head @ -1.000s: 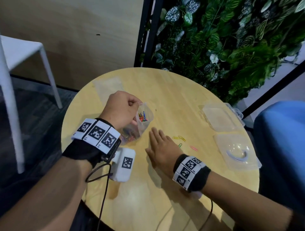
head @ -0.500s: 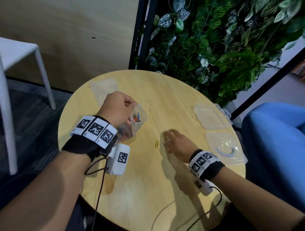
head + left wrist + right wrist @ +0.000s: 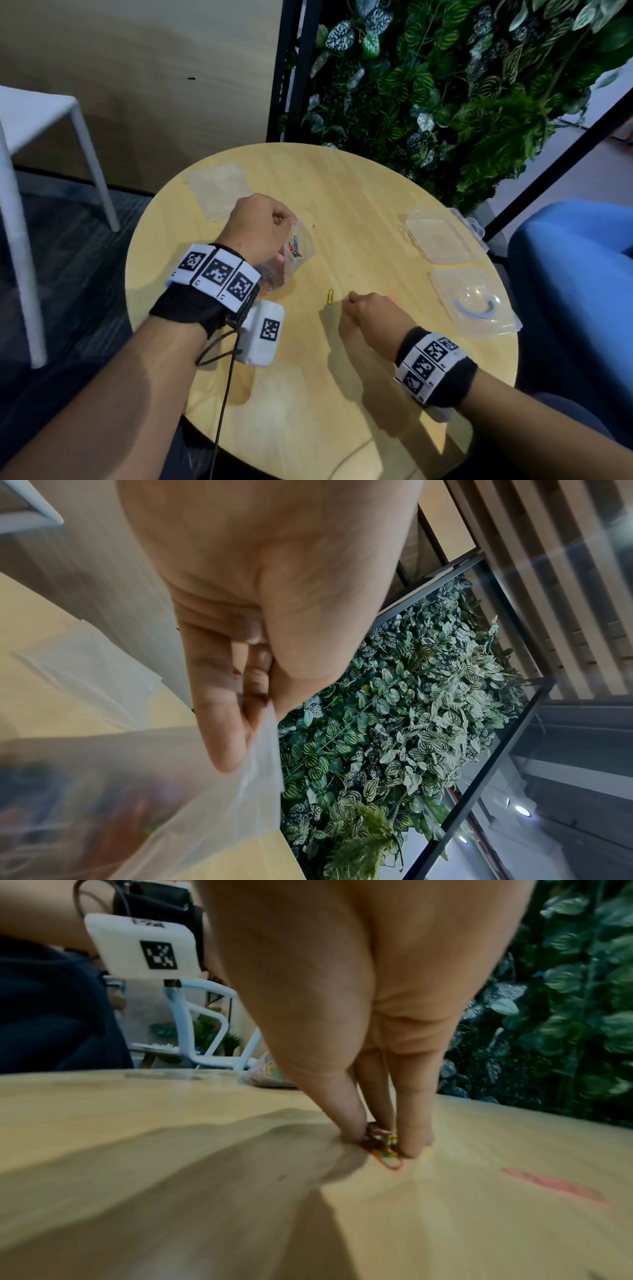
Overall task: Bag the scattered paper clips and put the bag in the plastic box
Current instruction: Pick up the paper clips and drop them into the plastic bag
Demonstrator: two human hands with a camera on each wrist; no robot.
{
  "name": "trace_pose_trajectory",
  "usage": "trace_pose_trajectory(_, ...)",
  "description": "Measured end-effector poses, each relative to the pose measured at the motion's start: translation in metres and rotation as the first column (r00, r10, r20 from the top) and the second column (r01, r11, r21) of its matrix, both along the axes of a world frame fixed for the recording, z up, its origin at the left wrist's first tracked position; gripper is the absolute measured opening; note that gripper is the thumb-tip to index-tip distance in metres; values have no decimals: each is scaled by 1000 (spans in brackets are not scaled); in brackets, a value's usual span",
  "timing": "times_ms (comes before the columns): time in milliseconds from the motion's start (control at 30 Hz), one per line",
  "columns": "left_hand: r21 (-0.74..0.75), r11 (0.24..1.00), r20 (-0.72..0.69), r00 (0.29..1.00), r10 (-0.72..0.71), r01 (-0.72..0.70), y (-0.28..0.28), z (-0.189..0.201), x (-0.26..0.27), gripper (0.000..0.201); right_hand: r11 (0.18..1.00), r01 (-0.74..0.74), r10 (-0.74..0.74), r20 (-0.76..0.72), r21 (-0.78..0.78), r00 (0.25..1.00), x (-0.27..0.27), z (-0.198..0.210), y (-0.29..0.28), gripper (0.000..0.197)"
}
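No readable text anywhere; only black-and-white square markers on both wristbands (image 3: 216, 270).

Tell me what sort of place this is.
Probably an office lounge or cafe-style seating corner, not a workshop: a small round light-wood table, a wall of green artificial foliage in a black frame behind it, a blue upholstered seat to the right, and a white chair to the left.

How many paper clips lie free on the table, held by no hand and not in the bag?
2. A yellow clip lies just left of the right hand; a pink clip lies to its right. The hand pinches a bunch and may hide more.
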State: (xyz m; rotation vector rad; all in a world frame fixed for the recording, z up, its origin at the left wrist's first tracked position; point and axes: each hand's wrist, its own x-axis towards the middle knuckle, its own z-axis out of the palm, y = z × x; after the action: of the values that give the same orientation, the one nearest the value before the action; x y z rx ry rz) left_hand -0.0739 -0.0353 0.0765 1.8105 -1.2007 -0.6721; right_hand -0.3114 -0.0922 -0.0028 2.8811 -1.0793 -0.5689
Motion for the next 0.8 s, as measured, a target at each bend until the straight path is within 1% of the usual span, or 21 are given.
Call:
trace_pose_trajectory(67, -3, 1000, -1, 1000, 8, -8, 1, 0, 1, 21, 999, -16, 14, -49, -33, 999, 10, 6, 4, 31)
trace_pose_trajectory(200, -5, 1000, 13, 1000, 12, -12, 1, -1, 3, 20, 994, -4, -2, -60, -105, 998, 21, 6, 4, 28)
trace_pose_trajectory(300, -4, 1000, 20, 1000, 2, -2, 1, -3, 1, 20, 990, 55, -60, -37, -127, 998, 24, 1, -6, 22)
trace_pose_trajectory(400, -6, 1000, 30, 1000, 1, -1, 1, -3, -1, 20, 979, 189, -183, 88, -73, 979, 30, 8, -25, 19)
trace_pose_trajectory(467, 0, 1000, 20, 1000, -1, 1, 0, -5, -3, 20, 955, 295, -296, 169, 28, 940, 32, 15, -45, 17)
trace_pose_trajectory(500, 5, 1000, 10, 1000, -5, 5, 0, -6, -3, 20, 928, 360, -373, 200, 99, 906, 32, 19, -57, 14)
trace_pose_trajectory(533, 5, 1000, 5, 1000, -9, 9, -1, -6, -4, 20, 885, 426, -462, 242, 187, 853, 30, 23, -68, 11)
trace_pose_trajectory(567, 3, 1000, 10, 1000, -11, 11, -1, -7, -4, 20, 816, 491, -572, 302, 305, 762, 27, 28, -77, 9)
trace_pose_trajectory(600, 1, 1000, 23, 1000, -12, 12, -2, -7, -5, 21, 709, 538, -699, 356, 455, 621, 25, 33, -84, 10)
trace_pose_trajectory(633, -2, 1000, 37, 999, -13, 13, -3, -7, -4, 21, 579, 514, -811, 381, 632, 445, 25, 39, -87, 12)
trace_pose_trajectory(667, -1, 1000, 38, 999, -12, 12, -4, -8, -4, 22, 452, 392, -888, 363, 801, 282, 28, 46, -87, 13)
trace_pose_trajectory(700, 5, 1000, 21, 1000, -11, 11, -5, -8, -3, 23, 350, 215, -933, 318, 912, 169, 33, 55, -85, 13)
trace_pose_trajectory(733, 12, 1000, 2, 1000, -9, 9, -5, -9, -3, 23, 278, 58, -956, 270, 959, 118, 41, 64, -81, 12)
trace_pose_trajectory(767, 14, 1000, -11, 1000, -5, 5, -6, -9, -2, 23, 229, -54, -966, 233, 972, 107, 50, 72, -76, 10)
trace_pose_trajectory(800, 12, 1000, -18, 1000, 1, 0, -6, -9, -3, 23, 204, -122, -968, 219, 971, 123, 60, 80, -68, 10)
